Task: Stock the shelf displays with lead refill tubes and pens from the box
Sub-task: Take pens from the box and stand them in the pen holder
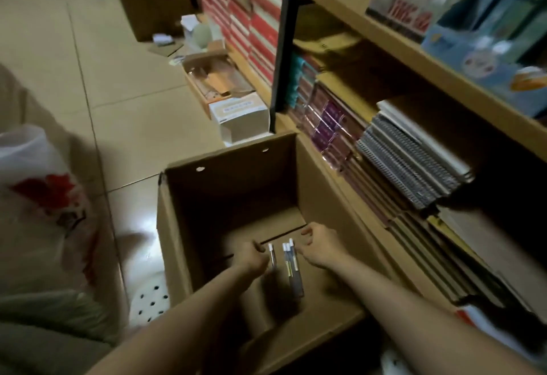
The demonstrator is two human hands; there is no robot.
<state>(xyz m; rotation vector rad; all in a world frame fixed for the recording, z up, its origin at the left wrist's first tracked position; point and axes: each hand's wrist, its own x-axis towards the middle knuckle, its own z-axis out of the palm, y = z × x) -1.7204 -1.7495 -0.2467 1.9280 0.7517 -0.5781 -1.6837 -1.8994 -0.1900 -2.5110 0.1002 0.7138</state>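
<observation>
Pretty cramped spot here. The big cardboard box sits open on the tiled floor, pushed right up against the wooden shelf unit on the right. The lower shelf is packed with spiral notebooks and rows of shrink-wrapped notebooks lying on their sides, and the shelf above carries boxed stuff that's too blurry to read. A black upright post of the shelving runs down just behind the box's far corner.

Further back on the floor there's a small white carton, then an open tray-style carton with some clear-wrapped stuff in it, and more loose packaging behind that. On the left, a white plastic bag with a red print bulges in close to the box, and a white perforated thing pokes out at the box's near left corner.

Inside the box it's nearly bare: just a few pens with white caps lying together on the bottom, tips pointing away. Both hands are down in there, apart, one on each side of the pens. The left hand has its fingers curled next to a single pen, can't tell if it's actually gripping it. The right hand is loosely curled just right of the bunch, holding nothing.
</observation>
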